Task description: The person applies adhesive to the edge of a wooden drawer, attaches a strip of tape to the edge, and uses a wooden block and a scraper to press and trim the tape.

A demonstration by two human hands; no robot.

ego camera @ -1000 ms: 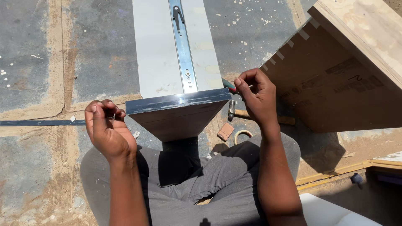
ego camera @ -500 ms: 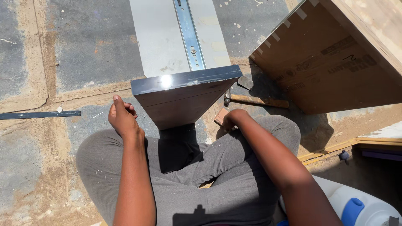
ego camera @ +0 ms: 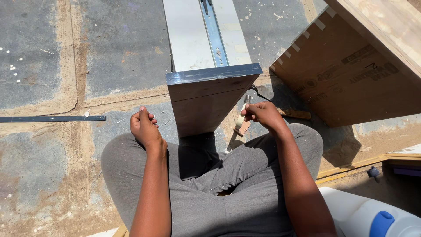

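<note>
- Grey paving slabs [ego camera: 48, 52] with sandy joints make up the floor, lit by hard sun, and a person sits on it cross-legged in grey trousers [ego camera: 228, 184].
- Between the knees stands a white-faced wooden drawer box [ego camera: 206, 83], its near end raised and its length running away from the person; a silver metal slide rail [ego camera: 214, 30] is fixed along its upper face.
- The right hand [ego camera: 263, 115] is just beside the box's right edge, its grip closed around the upper part of a short wooden-handled tool [ego camera: 242, 123]; the handle hangs down below the fingers and a small metal tip shows above them, though the tool's kind is hard to tell, perhaps a small hammer.
- The left hand [ego camera: 144, 127] rests near the box's left side, fingers curled loosely inward; whether its grip holds anything small cannot be told.
- A long dark metal strip [ego camera: 52, 118] lies flat on the floor well left of that hand.
- To the right leans a large brown plywood panel with finger-jointed edges [ego camera: 351, 74].
- At the lower right corner sits a white plastic container with a blue cap [ego camera: 372, 217].
</note>
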